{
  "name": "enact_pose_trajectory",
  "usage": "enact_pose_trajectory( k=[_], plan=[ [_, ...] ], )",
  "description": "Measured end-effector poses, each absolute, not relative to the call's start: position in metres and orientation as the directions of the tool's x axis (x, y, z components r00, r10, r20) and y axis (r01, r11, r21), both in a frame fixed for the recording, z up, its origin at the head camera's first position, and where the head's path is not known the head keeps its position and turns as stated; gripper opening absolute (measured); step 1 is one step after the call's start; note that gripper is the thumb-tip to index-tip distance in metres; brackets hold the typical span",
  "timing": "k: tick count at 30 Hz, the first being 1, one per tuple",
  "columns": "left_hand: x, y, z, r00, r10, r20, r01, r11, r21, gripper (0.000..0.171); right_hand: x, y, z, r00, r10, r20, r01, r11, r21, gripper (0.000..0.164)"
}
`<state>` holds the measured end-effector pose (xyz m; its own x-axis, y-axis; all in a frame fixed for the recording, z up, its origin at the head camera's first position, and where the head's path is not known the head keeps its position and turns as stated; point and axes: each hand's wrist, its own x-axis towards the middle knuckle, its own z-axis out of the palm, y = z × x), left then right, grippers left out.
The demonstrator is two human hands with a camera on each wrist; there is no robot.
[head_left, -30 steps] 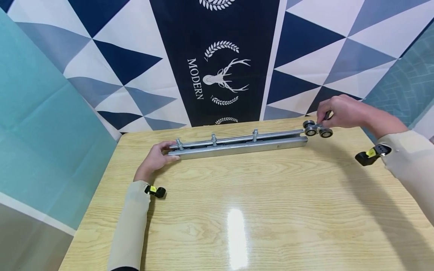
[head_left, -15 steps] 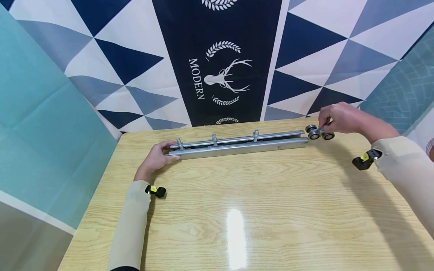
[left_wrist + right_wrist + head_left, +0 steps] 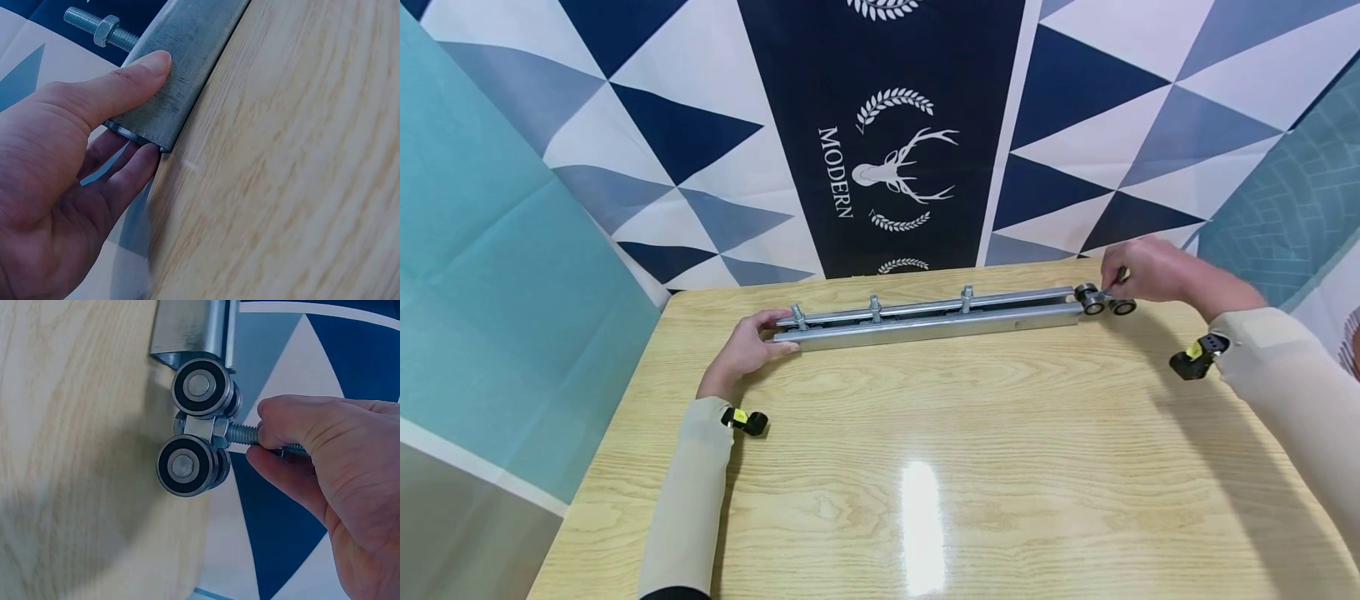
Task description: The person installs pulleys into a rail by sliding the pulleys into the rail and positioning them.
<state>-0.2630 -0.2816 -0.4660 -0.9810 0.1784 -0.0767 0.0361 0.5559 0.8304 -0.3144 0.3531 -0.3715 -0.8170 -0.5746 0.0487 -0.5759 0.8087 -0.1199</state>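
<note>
A metal channel track lies along the back of the table, its slot facing up. Several threaded bolts with nuts, one of them a bolt near the left end, stand up out of the slot. My left hand grips the track's left end, thumb on the near side wall and fingers round the end. Between thumb and fingers, my right hand pinches the threaded bolt of a roller trolley. The trolley's front wheels are right at the track's open right end; the rear wheels are outside it.
The wood-grain table extends in front of the track. Behind it hangs a patterned cloth with triangles and a stag's head. A teal panel borders the left side.
My right hand has lowered the trolley and brought it left, up to the track's right end. My left hand keeps its grip on the other end.
</note>
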Motion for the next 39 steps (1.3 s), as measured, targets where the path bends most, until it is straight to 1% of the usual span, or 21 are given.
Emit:
enact_pose_trajectory(
  k=[9, 28, 33, 39],
  plan=[
    [-0.264, -0.283, -0.467, -0.981, 0.185, -0.067, 0.043, 0.535, 0.844, 0.065, -0.316, 0.351, -0.385, -0.812, -0.582, 0.04, -0.581, 0.802, -0.138, 0.022],
    [-0.263, -0.283, -0.467, -0.982, 0.178, -0.065, 0.045, 0.552, 0.833, 0.063, -0.316, 0.339, -0.387, -0.789, -0.61, 0.072, -0.612, 0.77, -0.178, 0.023],
    [-0.264, -0.283, -0.468, -0.982, 0.181, -0.059, 0.052, 0.553, 0.832, 0.065, -0.315, 0.333, -0.388, -0.779, -0.619, 0.099, -0.626, 0.761, -0.172, 0.027],
    [-0.263, -0.282, -0.468, -0.981, 0.183, -0.061, 0.05, 0.546, 0.837, 0.065, -0.314, 0.321, -0.387, -0.78, -0.62, 0.083, -0.622, 0.753, -0.218, 0.027]
  ],
)
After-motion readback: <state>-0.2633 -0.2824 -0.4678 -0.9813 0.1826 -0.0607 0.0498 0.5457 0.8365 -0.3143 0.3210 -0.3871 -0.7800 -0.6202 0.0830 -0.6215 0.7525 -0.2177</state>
